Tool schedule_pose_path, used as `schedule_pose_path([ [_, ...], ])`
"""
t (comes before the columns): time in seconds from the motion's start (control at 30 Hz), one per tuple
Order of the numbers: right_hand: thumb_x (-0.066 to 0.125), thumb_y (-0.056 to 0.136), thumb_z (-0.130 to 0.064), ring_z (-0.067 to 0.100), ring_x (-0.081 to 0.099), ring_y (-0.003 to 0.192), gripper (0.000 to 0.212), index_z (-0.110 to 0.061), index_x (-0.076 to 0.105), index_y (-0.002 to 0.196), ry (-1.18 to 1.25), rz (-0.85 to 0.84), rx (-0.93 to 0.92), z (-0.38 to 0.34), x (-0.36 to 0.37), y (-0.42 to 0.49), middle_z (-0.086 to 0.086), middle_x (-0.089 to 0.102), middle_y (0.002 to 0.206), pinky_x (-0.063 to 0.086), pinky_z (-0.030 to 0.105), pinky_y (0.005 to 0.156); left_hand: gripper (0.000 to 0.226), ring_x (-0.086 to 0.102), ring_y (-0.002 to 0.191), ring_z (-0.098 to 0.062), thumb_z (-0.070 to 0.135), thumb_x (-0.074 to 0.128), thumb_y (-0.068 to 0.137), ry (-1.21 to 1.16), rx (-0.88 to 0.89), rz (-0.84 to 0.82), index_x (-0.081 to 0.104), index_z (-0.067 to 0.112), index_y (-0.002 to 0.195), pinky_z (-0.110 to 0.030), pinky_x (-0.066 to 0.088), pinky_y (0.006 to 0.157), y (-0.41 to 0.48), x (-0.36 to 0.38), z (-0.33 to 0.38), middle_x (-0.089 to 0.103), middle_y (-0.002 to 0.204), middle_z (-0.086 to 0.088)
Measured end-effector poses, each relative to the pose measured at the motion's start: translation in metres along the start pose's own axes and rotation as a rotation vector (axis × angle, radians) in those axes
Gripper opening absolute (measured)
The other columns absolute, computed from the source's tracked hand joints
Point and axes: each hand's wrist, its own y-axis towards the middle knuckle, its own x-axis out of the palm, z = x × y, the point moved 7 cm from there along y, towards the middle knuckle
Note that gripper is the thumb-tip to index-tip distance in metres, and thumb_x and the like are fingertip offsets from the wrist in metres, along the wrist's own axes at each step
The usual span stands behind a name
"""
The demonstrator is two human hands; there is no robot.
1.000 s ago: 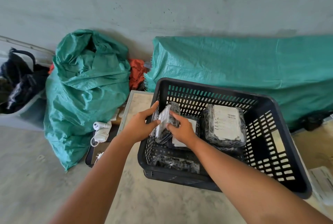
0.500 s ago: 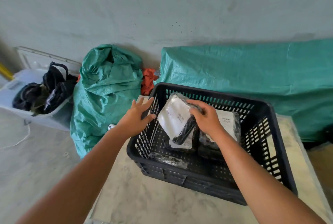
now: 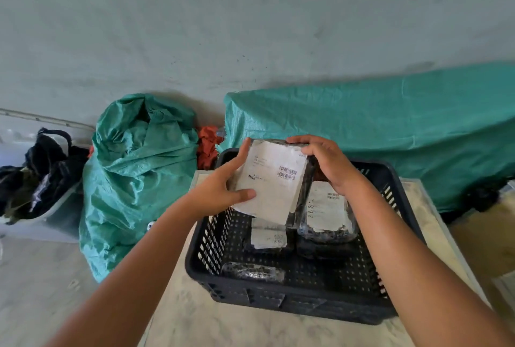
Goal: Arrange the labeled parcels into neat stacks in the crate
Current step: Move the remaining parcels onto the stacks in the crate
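A black slotted crate [image 3: 292, 300] sits on a pale marble table. Above its far left corner I hold a dark bubble-wrapped parcel with a white barcode label [image 3: 274, 179], label facing me. My left hand [image 3: 223, 187] grips its left edge, thumb on the label. My right hand [image 3: 326, 161] clasps its top right corner. Inside the crate, a labeled parcel [image 3: 326, 212] lies on the right atop another dark one, a smaller labeled parcel [image 3: 269, 236] lies in the middle, and a dark wrapped parcel [image 3: 252, 271] rests against the near wall.
A stuffed green sack [image 3: 136, 179] stands on the floor left of the table. A green tarp [image 3: 376, 129] covers something long behind the crate, with orange cloth [image 3: 207, 144] between. A pale tub of dark clothes [image 3: 36, 176] sits far left. The grey wall is close behind.
The parcel has been lifted out of the crate and turned label-up. My left hand left the crate rim and took hold of the parcel's left edge.
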Motion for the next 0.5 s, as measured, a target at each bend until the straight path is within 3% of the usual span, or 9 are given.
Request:
schedule_pose_path([
  [0.13,0.071,0.081,-0.044,-0.004,0.060,0.121,0.037,-0.045,0.075,0.117,0.044,0.073,-0.029,0.001,-0.004,0.007,-0.026,0.072,0.119,0.039,0.037,0.116,0.094,0.065,0.116,-0.003,0.013,0.077,0.088,-0.224,-0.018,-0.020,0.025,0.061,0.150,-0.031,0.061,0.086,0.013,-0.004,-0.016,0.054,0.131,0.042],
  [0.2,0.077,0.086,-0.040,-0.010,0.059,0.121,0.051,-0.044,0.063,0.135,0.025,0.090,-0.068,0.003,-0.002,0.004,-0.029,0.069,0.116,0.039,0.031,0.115,0.093,0.067,0.116,-0.007,0.013,0.077,0.087,-0.295,-0.041,0.004,0.026,0.060,0.150,-0.034,0.060,0.088,0.019,-0.002,-0.027,0.060,0.131,0.031],
  [0.3,0.080,0.085,-0.040,-0.008,0.053,0.129,0.078,-0.046,0.039,0.152,-0.048,0.042,-0.058,0.014,0.007,-0.004,-0.026,0.050,0.143,0.042,0.022,0.108,0.091,0.069,0.115,-0.011,0.019,0.079,0.080,-0.380,-0.072,0.056,0.033,0.060,0.147,-0.034,0.060,0.088,0.027,0.001,-0.042,0.066,0.132,0.014],
  [0.4,0.080,0.079,-0.052,0.000,0.036,0.145,0.087,-0.055,0.032,0.152,-0.185,-0.028,-0.027,0.034,0.020,-0.015,-0.036,0.035,0.152,0.035,0.025,0.114,0.087,0.071,0.111,-0.013,0.018,0.079,0.077,-0.447,-0.113,0.083,0.039,0.067,0.137,-0.034,0.061,0.083,0.034,0.007,-0.060,0.071,0.126,0.012],
  [0.5,0.086,0.078,-0.039,0.004,0.036,0.146,0.091,-0.042,0.037,0.155,-0.269,-0.016,0.019,0.061,0.028,-0.018,-0.018,0.037,0.160,0.033,0.038,0.121,0.091,0.071,0.111,-0.014,0.011,0.077,0.083,-0.445,-0.154,0.081,0.034,0.064,0.142,-0.031,0.061,0.081,0.039,0.016,-0.076,0.072,0.127,0.008],
])
